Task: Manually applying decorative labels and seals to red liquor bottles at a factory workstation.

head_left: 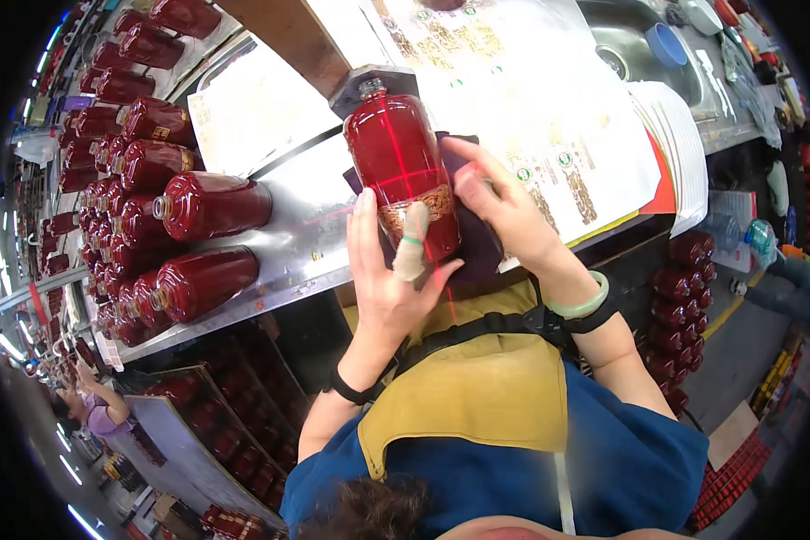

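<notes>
A dark red glass bottle (pixel 390 148) lies tilted before me, its clear neck away from me against a dark bracket (pixel 362 83). Thin red laser lines cross the bottle. Around its lower end runs a gold patterned band (pixel 430 205). My left hand (pixel 389 270) grips that lower end, with a beige-covered finger over the band and the thumb near the base. Beside the bottle's right side is my right hand (pixel 504 200), index finger stretched out and thumb apart from it; I see nothing held there. A dark cloth (pixel 477 241) lies under the bottle.
Many red bottles (pixel 211 205) crowd the bench on the left. Printed decal sheets (pixel 558 135) cover the lit surface at right, beside a stack of white paper (pixel 670 135). Farther right are a metal sink (pixel 616 36) and blue cup (pixel 666 45). A person (pixel 99 405) sits lower left.
</notes>
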Tool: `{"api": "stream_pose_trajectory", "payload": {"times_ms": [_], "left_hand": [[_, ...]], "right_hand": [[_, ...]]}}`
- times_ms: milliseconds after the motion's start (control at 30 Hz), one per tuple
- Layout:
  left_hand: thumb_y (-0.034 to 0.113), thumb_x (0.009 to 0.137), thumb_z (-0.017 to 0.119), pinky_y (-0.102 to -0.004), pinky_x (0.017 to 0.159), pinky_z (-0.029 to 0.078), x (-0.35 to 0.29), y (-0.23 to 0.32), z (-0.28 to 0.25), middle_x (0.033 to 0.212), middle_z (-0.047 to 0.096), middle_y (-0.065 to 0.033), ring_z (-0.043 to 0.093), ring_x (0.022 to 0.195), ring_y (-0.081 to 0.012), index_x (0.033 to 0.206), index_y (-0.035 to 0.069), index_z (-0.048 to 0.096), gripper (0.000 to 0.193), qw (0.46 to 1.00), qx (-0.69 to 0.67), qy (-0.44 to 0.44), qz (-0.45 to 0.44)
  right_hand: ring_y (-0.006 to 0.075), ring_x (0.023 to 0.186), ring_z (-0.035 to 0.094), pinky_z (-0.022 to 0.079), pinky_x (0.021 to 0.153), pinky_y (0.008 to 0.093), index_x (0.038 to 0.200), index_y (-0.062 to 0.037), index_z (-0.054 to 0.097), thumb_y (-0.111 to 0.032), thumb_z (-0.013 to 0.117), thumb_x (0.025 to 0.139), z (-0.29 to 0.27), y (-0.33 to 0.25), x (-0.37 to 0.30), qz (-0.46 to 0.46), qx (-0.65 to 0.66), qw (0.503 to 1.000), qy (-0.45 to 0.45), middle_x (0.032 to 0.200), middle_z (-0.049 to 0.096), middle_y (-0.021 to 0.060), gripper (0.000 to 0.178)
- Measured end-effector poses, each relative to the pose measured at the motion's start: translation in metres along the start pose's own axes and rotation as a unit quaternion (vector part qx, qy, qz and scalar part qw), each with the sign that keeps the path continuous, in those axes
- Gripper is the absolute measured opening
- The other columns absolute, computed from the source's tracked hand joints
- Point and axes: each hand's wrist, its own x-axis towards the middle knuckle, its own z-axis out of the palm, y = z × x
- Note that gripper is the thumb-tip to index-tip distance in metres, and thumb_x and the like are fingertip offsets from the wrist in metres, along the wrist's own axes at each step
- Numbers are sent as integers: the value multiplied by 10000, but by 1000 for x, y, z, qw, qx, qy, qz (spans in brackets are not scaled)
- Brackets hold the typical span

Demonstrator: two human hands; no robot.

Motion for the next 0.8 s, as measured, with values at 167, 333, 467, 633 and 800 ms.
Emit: {"api": "stream_pose_trajectory", "payload": {"times_ms": [167,333,467,633,800], "left_hand": [[334,663,943,-620,1096,378,15,19,1,1522,262,-317,350,1351,-518,1414,189,601,838,996,86,-12,-2],[304,648,952,-590,1097,375,19,30,10,1507,289,-309,353,1351,-505,1410,197,617,839,989,146,10,-33],[173,664,942,-512,1152,333,4,8,7,1561,305,-257,353,1423,-440,1549,58,388,1051,997,-8,48,-66],[115,665,928,-420,1115,418,9,-10,5,1496,484,-233,525,1347,-342,1558,-42,339,1081,895,-313,6,-318],[142,669,937,-399,1083,451,14,-13,-5,1412,586,-216,596,1275,-332,1521,-61,411,1023,986,-125,45,-96]], "right_hand": [[114,1131,529,423,1025,279,1459,1,482,-226,592,1053,-27,14,0,-38,55,996,55,1189,566,67,477],[94,972,620,515,912,272,1231,6,634,-60,636,1001,-22,-10,8,-136,19,983,121,1067,684,46,240],[169,962,652,509,846,288,1153,-5,670,-84,651,986,13,-20,-6,-116,-54,988,92,1059,699,78,186],[306,935,677,520,844,373,1103,12,667,-48,663,936,-21,15,9,-157,-263,934,182,1002,690,163,178],[128,915,639,519,820,294,1119,19,671,-28,629,965,-8,0,3,-137,-124,974,128,1035,701,87,166]]}}
